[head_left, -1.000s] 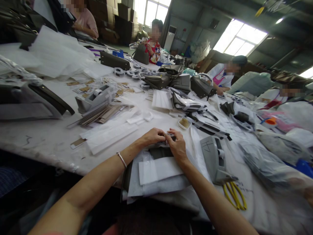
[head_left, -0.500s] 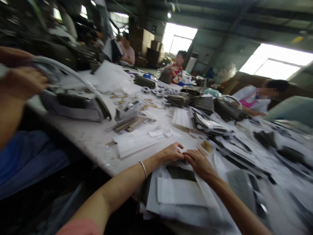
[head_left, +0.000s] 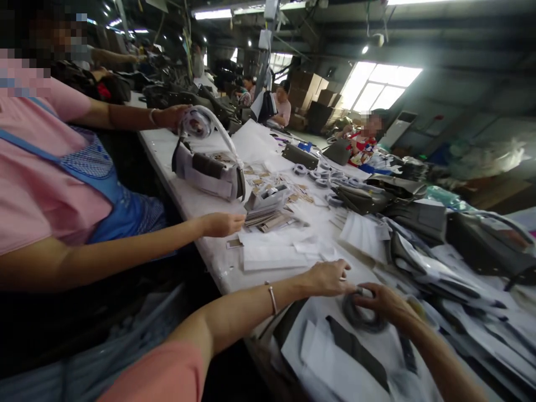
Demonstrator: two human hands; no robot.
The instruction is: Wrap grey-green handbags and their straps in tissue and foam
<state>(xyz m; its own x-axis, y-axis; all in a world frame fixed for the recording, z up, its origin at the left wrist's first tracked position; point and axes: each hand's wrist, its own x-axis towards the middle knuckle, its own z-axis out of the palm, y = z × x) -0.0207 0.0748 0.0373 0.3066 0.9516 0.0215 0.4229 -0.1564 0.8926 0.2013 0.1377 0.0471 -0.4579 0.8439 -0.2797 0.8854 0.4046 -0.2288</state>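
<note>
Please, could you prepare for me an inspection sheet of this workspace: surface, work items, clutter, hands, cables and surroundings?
Surface: white tabletop, heavily covered.
Work items: dark item partly covered by white sheet wrapping; grey ring-shaped coil, blurred.
Clutter: flat brown cardboard strips; dark olive bags farther back.
Hands: left hand beside the coil, contact unclear; right hand with fingers at the coil's top, grip unclear.
Cables: nothing seen near the hands.
Surroundings: co-worker in pink shirt and blue apron at left; brown cardboard boxes and bright window behind.
</note>
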